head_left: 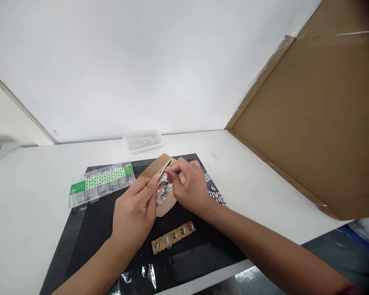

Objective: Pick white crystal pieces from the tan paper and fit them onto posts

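My left hand (137, 207) is closed, pinching a slim flat strip (163, 171), dark with a pale edge, that looks like a nail file. The strip slants up to the right. My right hand (189, 182) is closed in a pinch close against the strip; anything between its fingertips is too small to make out. Below both hands is a brown paper tray (162, 211) scattered with small white pieces (164, 189), partly hidden by the fingers. Nearer me lies a yellowish bar (180, 237) with several round metal studs and one clear false nail (168, 241) standing on it.
A clear compartment case with a green label (101, 183) lies left on the black mat (92, 241). Small white tabs (218, 197) lie along the mat's right edge. A translucent tray (144, 141) stands near the white wall. A cardboard panel (307, 123) borders the right.
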Demonstrator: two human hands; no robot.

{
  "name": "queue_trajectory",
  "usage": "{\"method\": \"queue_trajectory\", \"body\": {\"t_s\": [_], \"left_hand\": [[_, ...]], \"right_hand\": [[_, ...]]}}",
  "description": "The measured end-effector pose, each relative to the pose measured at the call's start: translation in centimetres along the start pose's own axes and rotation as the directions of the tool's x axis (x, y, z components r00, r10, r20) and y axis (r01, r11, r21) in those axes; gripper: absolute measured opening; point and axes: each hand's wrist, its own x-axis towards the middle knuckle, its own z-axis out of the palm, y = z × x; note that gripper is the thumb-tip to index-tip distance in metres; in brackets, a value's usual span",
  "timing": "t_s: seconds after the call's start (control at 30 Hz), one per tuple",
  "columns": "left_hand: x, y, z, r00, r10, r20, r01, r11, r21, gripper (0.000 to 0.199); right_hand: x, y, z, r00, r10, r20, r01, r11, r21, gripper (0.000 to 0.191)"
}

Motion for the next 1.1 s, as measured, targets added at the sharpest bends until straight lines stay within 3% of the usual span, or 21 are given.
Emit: {"method": "queue_trajectory", "body": {"t_s": [0.37, 0.53, 1.1], "left_hand": [[0.04, 0.06, -0.05, 1.0, 0.004, -0.015, -0.004, 1.0, 0.022, 0.034], [0.04, 0.18, -0.05, 1.0, 0.006, -0.015, -0.005, 1.0, 0.02, 0.034], [-0.06, 0.26, -0.24, 1.0, 0.0, -0.003, 0.0, 1.0, 0.011, 0.034]], "right_hand": [[-0.34, -0.25, 0.1, 1.0, 0.008, 0.025, -0.009, 0.998, 0.059, 0.021], [-0.07, -0.14, -0.01, 0.998, 0.052, -0.017, -0.052, 0.997, 0.049, 0.019], [-0.09, -0.19, -0.09, 1.0, 0.005, 0.012, -0.006, 0.997, 0.072, 0.022]]}}
